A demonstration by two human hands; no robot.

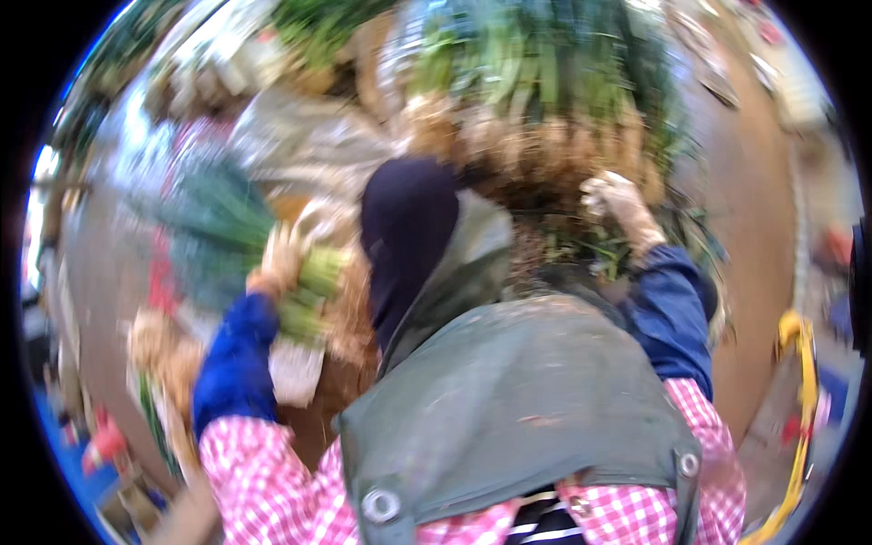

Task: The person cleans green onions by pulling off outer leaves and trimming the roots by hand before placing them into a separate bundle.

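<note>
My left hand (280, 254) is closed over a bunch of green onions (213, 222), its fingers across the pale stalks. The dark green tops fan out to the left, and the brown roots (352, 313) point right. Over on the right, my right hand (619, 202), in what looks like a pale glove, is at the root ends of a big heap of green onions (531, 68). Its fingers are curled; blur hides what is between them. Loose leaves and root scraps (581, 245) lie just below that hand.
Crumpled clear plastic sheeting (304, 136) lies left of the heap. More onion bunches (204, 77) are at the far left. My green apron (518, 391) and a dark cloth-covered shape (409, 227) block the middle. A yellow bar (804, 391) stands at the right.
</note>
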